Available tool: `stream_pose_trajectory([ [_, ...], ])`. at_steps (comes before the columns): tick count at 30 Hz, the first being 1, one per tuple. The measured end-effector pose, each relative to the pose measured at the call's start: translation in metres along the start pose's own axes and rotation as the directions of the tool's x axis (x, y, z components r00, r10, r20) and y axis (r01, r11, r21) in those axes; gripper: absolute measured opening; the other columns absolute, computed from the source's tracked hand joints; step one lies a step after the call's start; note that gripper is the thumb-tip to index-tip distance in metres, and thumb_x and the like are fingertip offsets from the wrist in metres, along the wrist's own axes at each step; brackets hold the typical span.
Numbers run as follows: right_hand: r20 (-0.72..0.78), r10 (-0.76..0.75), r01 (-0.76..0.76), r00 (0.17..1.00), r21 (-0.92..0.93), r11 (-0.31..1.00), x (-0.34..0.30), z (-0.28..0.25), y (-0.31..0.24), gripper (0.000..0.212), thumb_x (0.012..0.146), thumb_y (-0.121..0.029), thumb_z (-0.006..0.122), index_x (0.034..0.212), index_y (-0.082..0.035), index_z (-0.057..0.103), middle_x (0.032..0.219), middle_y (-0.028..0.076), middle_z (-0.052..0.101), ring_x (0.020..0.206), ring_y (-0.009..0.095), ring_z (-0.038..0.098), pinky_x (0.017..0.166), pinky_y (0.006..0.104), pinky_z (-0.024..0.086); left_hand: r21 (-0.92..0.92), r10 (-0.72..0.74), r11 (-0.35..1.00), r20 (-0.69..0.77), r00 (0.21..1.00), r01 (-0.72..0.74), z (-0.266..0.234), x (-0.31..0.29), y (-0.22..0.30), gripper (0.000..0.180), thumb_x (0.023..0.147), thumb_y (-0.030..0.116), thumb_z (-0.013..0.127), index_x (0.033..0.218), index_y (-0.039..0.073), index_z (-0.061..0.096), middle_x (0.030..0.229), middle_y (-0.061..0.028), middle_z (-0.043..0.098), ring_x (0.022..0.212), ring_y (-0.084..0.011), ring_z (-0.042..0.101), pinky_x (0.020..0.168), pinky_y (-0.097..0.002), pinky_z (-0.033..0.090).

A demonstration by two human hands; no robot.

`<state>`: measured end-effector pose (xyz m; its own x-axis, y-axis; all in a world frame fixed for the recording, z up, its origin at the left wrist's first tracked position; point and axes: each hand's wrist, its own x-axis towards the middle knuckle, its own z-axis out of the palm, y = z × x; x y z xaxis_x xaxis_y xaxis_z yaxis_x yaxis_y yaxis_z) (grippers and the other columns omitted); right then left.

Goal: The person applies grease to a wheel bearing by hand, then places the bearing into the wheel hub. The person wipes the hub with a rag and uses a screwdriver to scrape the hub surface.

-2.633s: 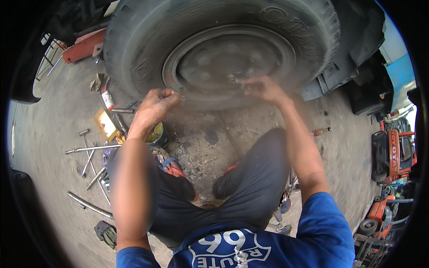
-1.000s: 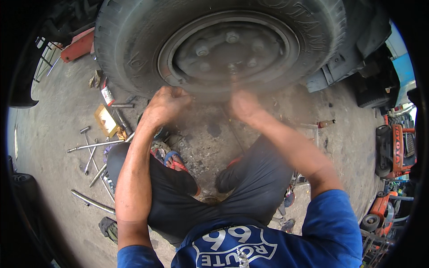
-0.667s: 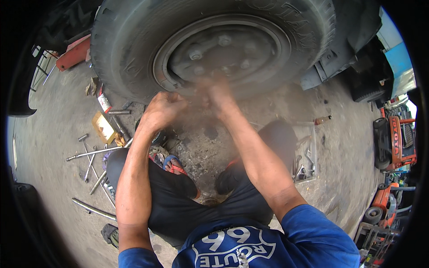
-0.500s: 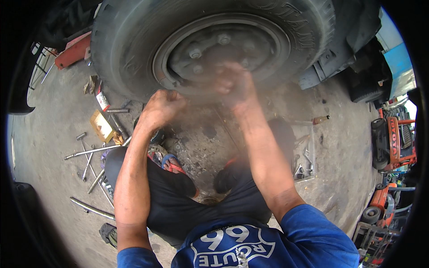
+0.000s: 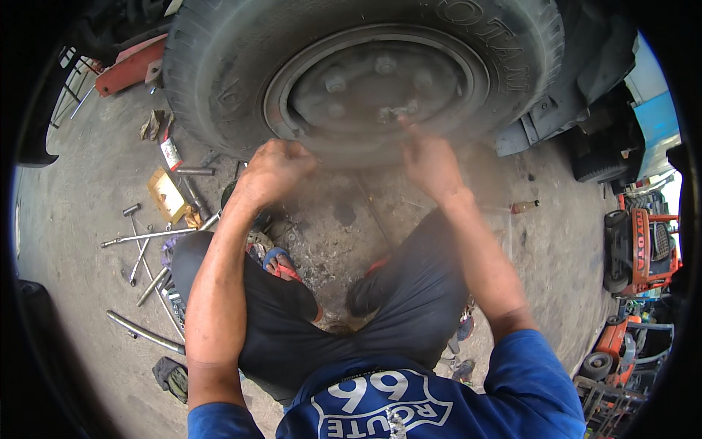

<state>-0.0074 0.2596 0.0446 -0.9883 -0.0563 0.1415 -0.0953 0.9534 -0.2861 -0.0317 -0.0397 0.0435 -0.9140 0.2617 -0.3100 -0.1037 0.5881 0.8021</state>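
A large black tyre [image 5: 219, 110] on a grey steel wheel [image 5: 351, 80] stands upright in front of me, with several studs or nuts round its hub. My left hand [image 5: 274, 172] is closed in a fist by the tyre's lower left edge; what its fingers hold, if anything, is hidden. Lower right of the hub is my right hand [image 5: 436, 167], one finger reaching up toward a small metal fitting [image 5: 398, 111] on the wheel. Haze and motion smear its fingers, so a grip cannot be made out.
Wrenches and bars [image 5: 150, 234] lie on the floor at left, near a yellow open box [image 5: 167, 194], a white-and-red container [image 5: 171, 154] and a curved pipe [image 5: 146, 333]. At right are a small bottle [image 5: 524, 207] and orange forklifts [image 5: 642, 252]. A red metal part [image 5: 131, 66] rises at far left.
My right hand has moved right and down from the wheel's middle, one finger now extended. My left hand stays by the tyre's lower edge. The view has shifted slightly.
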Motion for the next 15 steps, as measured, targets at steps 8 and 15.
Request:
stream_pose_trajectory([
  [8, 0.212, -0.316, 0.359, 0.925, -0.216, 0.908, 0.025, -0.019, 0.007, 0.072, 0.087, -0.004, 0.056, 0.155, -0.025, 0.044, 0.126, 0.019, 0.066, 0.1, 0.04, 0.069, 0.085, 0.0481, 0.058, 0.024, 0.0, 1.0, 0.003, 1.0, 0.0, 0.003, 0.0, -0.001, 0.032, 0.083, 0.031, 0.068, 0.096, 0.004, 0.079, 0.09, -0.0146, 0.076, 0.089, -0.0239, 0.073, 0.087, -0.0371, 0.055],
  [15, 0.263, -0.169, 0.26, 0.95, -0.369, 0.892, 0.028, -0.008, 0.015, 0.073, 0.09, -0.005, 0.053, 0.157, -0.03, 0.04, 0.118, 0.017, 0.067, 0.1, 0.037, 0.071, 0.085, 0.0455, 0.059, 0.031, -0.002, 1.0, -0.007, 1.0, 0.002, 0.002, 0.001, 0.001, 0.035, 0.082, 0.031, 0.069, 0.097, 0.001, 0.078, 0.089, -0.0162, 0.076, 0.089, -0.0241, 0.074, 0.086, -0.0371, 0.055],
])
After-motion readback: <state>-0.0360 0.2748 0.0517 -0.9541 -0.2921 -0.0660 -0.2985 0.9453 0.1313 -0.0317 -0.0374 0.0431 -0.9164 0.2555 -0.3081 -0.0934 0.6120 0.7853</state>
